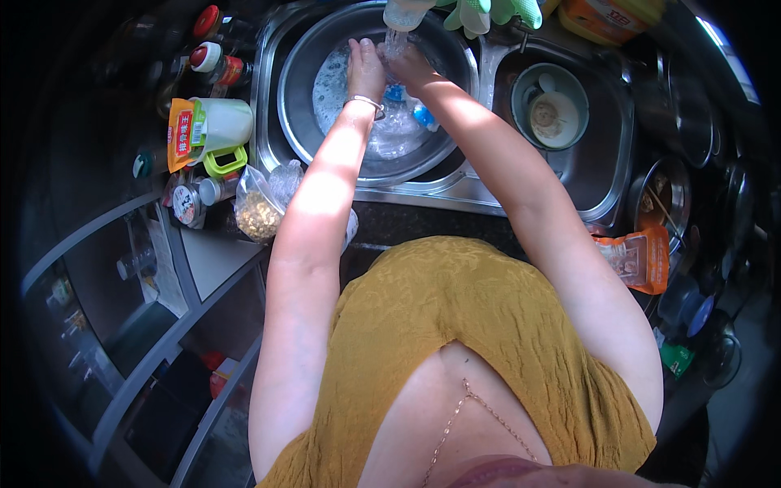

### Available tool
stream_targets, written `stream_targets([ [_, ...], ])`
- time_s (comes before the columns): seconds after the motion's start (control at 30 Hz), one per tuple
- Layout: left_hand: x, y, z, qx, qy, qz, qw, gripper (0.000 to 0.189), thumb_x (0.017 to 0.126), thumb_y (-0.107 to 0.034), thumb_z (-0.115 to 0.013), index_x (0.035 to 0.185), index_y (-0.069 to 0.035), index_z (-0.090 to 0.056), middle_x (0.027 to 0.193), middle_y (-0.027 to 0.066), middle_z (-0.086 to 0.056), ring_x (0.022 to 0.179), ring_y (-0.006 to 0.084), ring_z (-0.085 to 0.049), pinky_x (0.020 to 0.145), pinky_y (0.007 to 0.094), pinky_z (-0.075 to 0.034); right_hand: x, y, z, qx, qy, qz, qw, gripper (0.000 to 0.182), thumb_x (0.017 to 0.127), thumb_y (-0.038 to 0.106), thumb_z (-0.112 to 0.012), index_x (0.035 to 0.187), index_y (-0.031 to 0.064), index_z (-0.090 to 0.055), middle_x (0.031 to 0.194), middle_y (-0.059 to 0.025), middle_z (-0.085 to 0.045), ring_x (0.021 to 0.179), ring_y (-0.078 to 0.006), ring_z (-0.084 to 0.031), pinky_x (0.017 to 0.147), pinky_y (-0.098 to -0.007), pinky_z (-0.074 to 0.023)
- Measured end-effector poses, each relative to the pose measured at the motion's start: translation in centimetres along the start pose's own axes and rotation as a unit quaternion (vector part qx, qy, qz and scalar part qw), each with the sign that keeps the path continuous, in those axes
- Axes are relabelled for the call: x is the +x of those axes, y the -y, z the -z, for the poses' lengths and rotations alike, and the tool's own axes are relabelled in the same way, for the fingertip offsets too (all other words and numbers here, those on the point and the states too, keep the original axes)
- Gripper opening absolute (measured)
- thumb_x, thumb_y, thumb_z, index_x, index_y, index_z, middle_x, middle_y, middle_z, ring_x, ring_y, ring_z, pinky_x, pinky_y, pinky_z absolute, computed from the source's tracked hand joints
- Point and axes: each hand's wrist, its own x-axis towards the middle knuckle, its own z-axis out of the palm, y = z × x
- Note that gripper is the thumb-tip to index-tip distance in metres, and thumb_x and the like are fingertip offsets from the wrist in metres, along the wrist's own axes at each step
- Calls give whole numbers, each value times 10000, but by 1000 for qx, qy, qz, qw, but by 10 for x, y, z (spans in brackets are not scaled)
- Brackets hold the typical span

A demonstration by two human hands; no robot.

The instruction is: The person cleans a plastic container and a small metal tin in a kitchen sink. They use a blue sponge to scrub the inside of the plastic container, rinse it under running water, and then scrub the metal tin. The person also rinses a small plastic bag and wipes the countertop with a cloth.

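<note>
A large round metal basin [297, 152] sits in the left bowl of the steel double sink, with sudsy water in it. Water runs from a faucet head [407, 15] between my two hands. My left hand [366, 68] is over the basin, fingers extended away from me and palm side turned toward the right. Beside it my right hand [409, 67] is bent under the stream, its fingers partly hidden by the water. Whether something is between the hands is not visible. Two blue-and-white items [423, 116] lie in the water near my right wrist.
In the right sink bowl [595, 171] stands a grey-green pot [518, 100] holding a bowl and a spoon. Green gloves [473, 13] hang by the faucet. Jars, a lidded pitcher [227, 122] and a bag of yellowish pieces [259, 216] line the left. A pan [640, 183] and orange pouch [656, 259] are right.
</note>
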Motion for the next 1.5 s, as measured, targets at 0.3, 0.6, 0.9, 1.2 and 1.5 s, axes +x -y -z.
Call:
stream_targets([
  [0.3,-61,-17,-21,302,-67,-169,936,688,894,-413,-455,1392,-10,-206,1442,304,-62,1333,445,-150,1073,518,-173,34,-1,15,-172,-66,118,976,327,856,318,-535,981,29,-626,921,-158,-640,853,-260,-615,738,-368,-467],
  [0.6,-84,-38,-45,338,112,-393,848,335,894,-281,-380,1030,-154,-658,1253,58,-526,1204,259,-434,1053,524,-175,53,-66,2,-500,-133,265,814,390,890,242,-524,1255,152,-423,1085,-105,-508,1069,-241,-507,895,-419,-421],
  [0.9,-12,4,-35,20,6,16,1000,428,896,-340,-469,1223,-67,-432,935,175,-592,777,275,-591,647,371,-473,-74,29,39,-482,-58,332,808,207,756,130,-644,948,57,-617,944,-133,-621,970,-286,-552,888,-374,-393],
  [1.2,-8,-11,-13,-251,40,117,960,210,875,-52,-514,1071,11,-554,876,94,-617,664,156,-608,579,250,-543,-100,30,115,-230,-292,277,886,340,794,230,-637,1077,68,-540,1092,-136,-536,1076,-306,-491,949,-389,-370],
  [1.5,-12,0,-1,-294,71,113,947,271,897,-40,-492,1165,-2,-489,948,121,-623,870,218,-635,727,332,-546,-73,44,196,212,-233,33,949,481,905,345,-495,1250,39,-358,885,-85,-641,804,-173,-620,784,-324,-442],
])
